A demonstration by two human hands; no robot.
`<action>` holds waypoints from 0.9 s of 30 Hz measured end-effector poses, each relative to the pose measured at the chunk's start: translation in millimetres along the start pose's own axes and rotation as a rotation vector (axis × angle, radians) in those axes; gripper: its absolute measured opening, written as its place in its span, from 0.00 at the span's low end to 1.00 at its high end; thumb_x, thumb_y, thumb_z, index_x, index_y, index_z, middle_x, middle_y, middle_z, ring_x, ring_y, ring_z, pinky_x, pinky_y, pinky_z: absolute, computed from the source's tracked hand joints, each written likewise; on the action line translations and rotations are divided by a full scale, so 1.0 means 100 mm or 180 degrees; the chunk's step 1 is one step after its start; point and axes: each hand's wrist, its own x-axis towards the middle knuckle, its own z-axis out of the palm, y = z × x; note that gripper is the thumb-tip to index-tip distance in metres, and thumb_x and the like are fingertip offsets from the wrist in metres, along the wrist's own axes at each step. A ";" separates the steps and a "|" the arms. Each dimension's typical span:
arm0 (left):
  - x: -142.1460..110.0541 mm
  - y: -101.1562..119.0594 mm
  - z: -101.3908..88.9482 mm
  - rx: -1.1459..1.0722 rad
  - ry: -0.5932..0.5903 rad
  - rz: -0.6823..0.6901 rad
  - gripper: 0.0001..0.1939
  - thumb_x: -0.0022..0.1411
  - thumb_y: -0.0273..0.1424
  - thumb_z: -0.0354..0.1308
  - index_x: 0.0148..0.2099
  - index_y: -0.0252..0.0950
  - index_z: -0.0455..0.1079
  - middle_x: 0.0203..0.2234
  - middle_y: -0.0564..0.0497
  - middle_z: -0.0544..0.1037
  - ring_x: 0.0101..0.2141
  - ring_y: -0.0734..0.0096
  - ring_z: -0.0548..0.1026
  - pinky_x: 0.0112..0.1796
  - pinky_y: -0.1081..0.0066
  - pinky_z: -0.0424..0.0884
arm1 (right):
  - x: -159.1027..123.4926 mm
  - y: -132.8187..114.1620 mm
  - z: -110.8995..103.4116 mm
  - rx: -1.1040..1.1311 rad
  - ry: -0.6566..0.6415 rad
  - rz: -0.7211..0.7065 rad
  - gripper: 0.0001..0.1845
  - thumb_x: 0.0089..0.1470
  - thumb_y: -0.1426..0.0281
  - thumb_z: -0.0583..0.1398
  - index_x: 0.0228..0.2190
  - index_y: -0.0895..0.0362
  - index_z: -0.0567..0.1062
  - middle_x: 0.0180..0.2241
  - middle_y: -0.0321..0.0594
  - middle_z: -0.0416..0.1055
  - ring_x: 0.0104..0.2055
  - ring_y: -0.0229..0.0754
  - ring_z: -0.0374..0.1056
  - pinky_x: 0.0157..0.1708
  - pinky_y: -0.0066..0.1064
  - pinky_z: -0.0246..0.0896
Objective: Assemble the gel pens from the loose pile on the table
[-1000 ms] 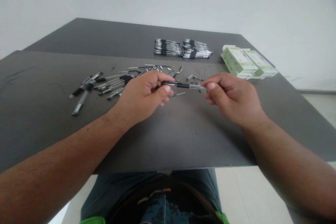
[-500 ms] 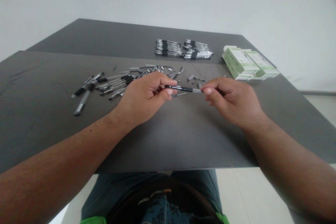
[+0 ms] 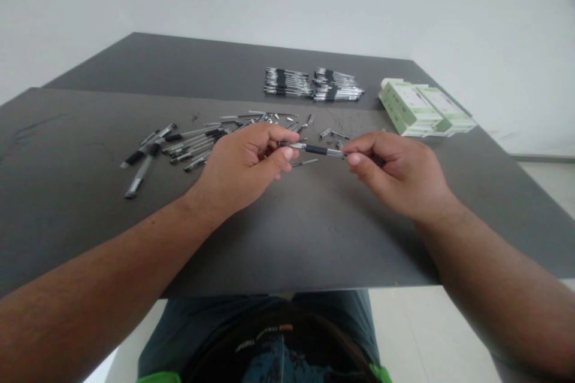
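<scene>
Together, left hand (image 3: 245, 164), right hand (image 3: 398, 170), slim black-banded plastic pen (image 3: 315, 149)

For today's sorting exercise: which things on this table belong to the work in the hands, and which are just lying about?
In hand:
left hand, grip closed on one end of the pen
right hand, pinching the pen's other end

Lying about:
loose pens and parts, scattered behind the left hand
stacked pens, far side
green boxes, right
grey table

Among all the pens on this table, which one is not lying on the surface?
The black-and-clear plastic pen held between the left hand and right hand; all others rest on the dark grey table.
</scene>
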 end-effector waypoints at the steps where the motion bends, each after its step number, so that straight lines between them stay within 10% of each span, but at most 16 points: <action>1: 0.00 -0.01 0.00 0.0047 0.0002 0.0030 0.13 0.72 0.36 0.67 0.56 0.40 0.83 0.35 0.51 0.89 0.30 0.70 0.86 0.32 0.73 0.82 | 0.00 0.00 0.00 0.0004 -0.0010 0.0027 0.08 0.70 0.64 0.64 0.42 0.51 0.85 0.35 0.39 0.86 0.36 0.47 0.82 0.41 0.38 0.77; 27: 0.01 0.04 -0.01 0.0206 -0.0078 0.0070 0.11 0.74 0.36 0.63 0.53 0.40 0.82 0.32 0.54 0.87 0.29 0.71 0.84 0.33 0.72 0.80 | -0.02 0.00 0.00 0.0282 0.0025 0.0430 0.08 0.68 0.63 0.66 0.41 0.52 0.86 0.29 0.36 0.81 0.33 0.46 0.79 0.40 0.40 0.74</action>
